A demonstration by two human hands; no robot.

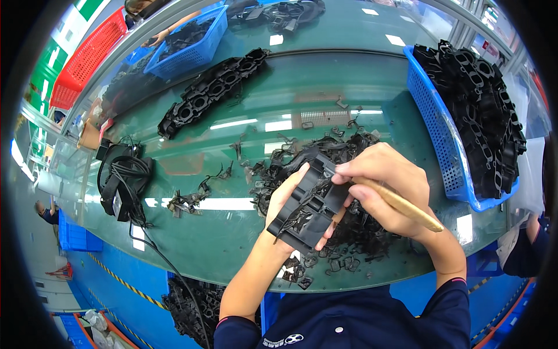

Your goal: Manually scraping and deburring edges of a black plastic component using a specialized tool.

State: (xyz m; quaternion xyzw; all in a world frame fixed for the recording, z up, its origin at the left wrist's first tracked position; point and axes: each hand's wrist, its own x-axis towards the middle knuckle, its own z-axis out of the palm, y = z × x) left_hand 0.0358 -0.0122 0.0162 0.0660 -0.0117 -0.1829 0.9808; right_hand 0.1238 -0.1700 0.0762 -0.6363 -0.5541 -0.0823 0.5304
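Note:
My left hand [283, 196] is wrapped round a black moulded plastic part [318, 202], tilted up over the green table. The thumb lies along the part's left side, and fingertips show at its right edge. In my right hand [396, 164] is a hand tool with a tan wooden-looking handle [412, 210], pinched between thumb and fingers. Its working end is hard to make out against the part's upper right edge. Thin black plastic scraps [366, 238] lie heaped beneath and around both hands.
A blue basket [433, 125] full of black mouldings stands right. One long black moulding [209, 90] lies at the far left-middle. A black device with coiled cable [124, 179] sits left, its cord running over the table edge. Behind, a person's hand [156, 39] is near another blue basket [197, 49].

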